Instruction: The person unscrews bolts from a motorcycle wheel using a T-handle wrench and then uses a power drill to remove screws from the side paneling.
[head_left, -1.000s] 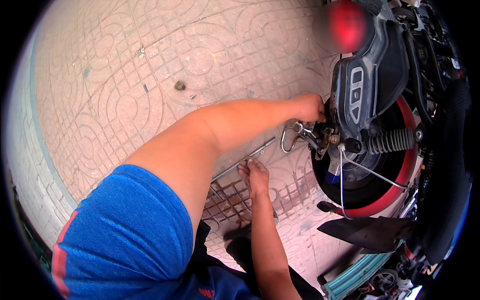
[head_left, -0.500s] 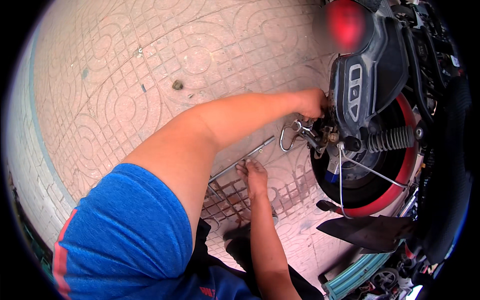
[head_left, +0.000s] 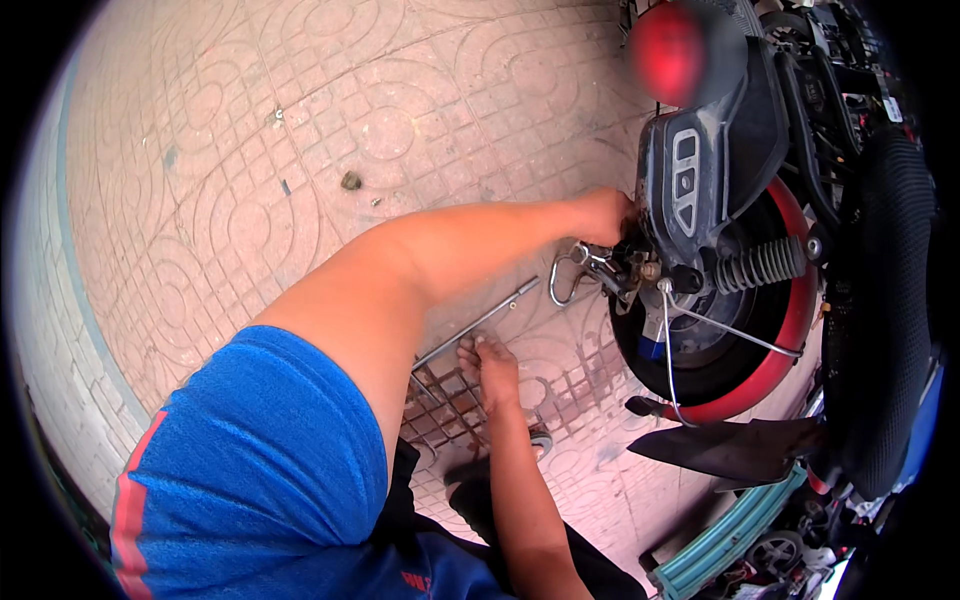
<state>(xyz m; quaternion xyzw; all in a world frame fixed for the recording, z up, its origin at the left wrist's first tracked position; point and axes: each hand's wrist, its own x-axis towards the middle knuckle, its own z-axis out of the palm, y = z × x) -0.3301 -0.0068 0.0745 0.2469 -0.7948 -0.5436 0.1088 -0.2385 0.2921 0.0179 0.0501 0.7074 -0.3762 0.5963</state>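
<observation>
My left hand (head_left: 605, 215) reaches across to the scooter's rear assembly (head_left: 685, 190), closed beside the dark housing; what its fingers hold is hidden. Just below it are a chrome hooked bracket (head_left: 562, 275) and the axle fittings (head_left: 648, 270), with a spring shock (head_left: 760, 262) and red-rimmed wheel (head_left: 730, 403) to the right. My right hand (head_left: 488, 362) is low over the paving, fingers curled close together near a long metal bar (head_left: 518, 292); whatever is in them is too small to make out. A small nut (head_left: 512, 305) lies by the bar.
Patterned pink paving (head_left: 200, 160) holds a dark lump (head_left: 351, 180) and small bits. A rusty grid (head_left: 447, 410) is below my right hand. A black mudguard (head_left: 700, 450), teal slatted object (head_left: 730, 525) and other vehicle parts crowd the right. A blurred red rounded thing (head_left: 668, 55) is at top.
My right hand has shifted slightly down and left, away from the bar's upper part. My left hand stays at the rear assembly. The scooter appears slightly further left in the view.
</observation>
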